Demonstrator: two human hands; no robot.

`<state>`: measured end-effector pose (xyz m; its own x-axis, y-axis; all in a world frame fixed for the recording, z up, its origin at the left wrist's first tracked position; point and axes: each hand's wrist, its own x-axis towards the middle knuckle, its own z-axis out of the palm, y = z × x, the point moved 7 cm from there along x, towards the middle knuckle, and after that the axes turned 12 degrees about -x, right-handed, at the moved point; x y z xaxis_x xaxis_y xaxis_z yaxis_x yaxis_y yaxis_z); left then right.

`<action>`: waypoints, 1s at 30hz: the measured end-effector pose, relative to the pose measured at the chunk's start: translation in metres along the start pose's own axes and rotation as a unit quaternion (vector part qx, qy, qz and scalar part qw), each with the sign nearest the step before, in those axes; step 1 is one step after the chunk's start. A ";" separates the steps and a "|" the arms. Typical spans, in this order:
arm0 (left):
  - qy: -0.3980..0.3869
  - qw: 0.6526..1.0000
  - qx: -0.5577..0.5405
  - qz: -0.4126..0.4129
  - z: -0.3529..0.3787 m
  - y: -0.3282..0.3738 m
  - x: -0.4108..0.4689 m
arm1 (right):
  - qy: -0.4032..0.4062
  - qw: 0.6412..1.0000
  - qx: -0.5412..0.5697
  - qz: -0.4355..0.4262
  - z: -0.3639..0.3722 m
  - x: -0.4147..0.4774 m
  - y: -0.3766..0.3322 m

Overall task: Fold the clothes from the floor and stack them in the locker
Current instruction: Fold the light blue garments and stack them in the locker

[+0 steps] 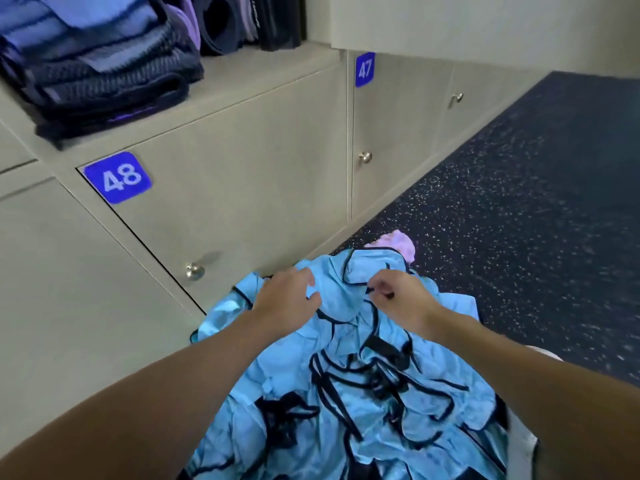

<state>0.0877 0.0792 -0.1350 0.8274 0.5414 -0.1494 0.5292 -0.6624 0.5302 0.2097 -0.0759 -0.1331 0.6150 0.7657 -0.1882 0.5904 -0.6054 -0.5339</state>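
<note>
The right hand has its fingers curled, pinching a bit of dark trim at the top of a heap of light blue clothes. Just beside it, the left hand lies on the same heap with fingers spread and thumb held apart, wide rather than closed; a fold of cloth bulges between thumb and fingers, but no firm grip shows. Both bare forearms reach in from the bottom corners.

The crumpled blue clothes, edged in dark piping, lie on the dark speckled floor, against the foot of the beige lockers. A small pink cloth peeks out just behind the heap, touching it.

Behind the left hand is a shut locker door with a blue label 48 and a metal knob; the next door to the right bears label 47. Above door 48, an open locker compartment holds a stack of folded clothes in blues and dark tones, with a dark rolled item beside it.
</note>
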 end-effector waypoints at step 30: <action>0.005 0.994 -0.073 -0.077 0.082 0.001 0.094 | -0.087 0.996 -0.031 -0.012 0.045 0.088 0.071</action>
<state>0.1815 0.0871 -0.2170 0.7364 0.6363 -0.2297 0.6155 -0.4892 0.6179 0.2819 -0.0414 -0.2246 0.5035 0.8034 -0.3178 0.6382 -0.5938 -0.4900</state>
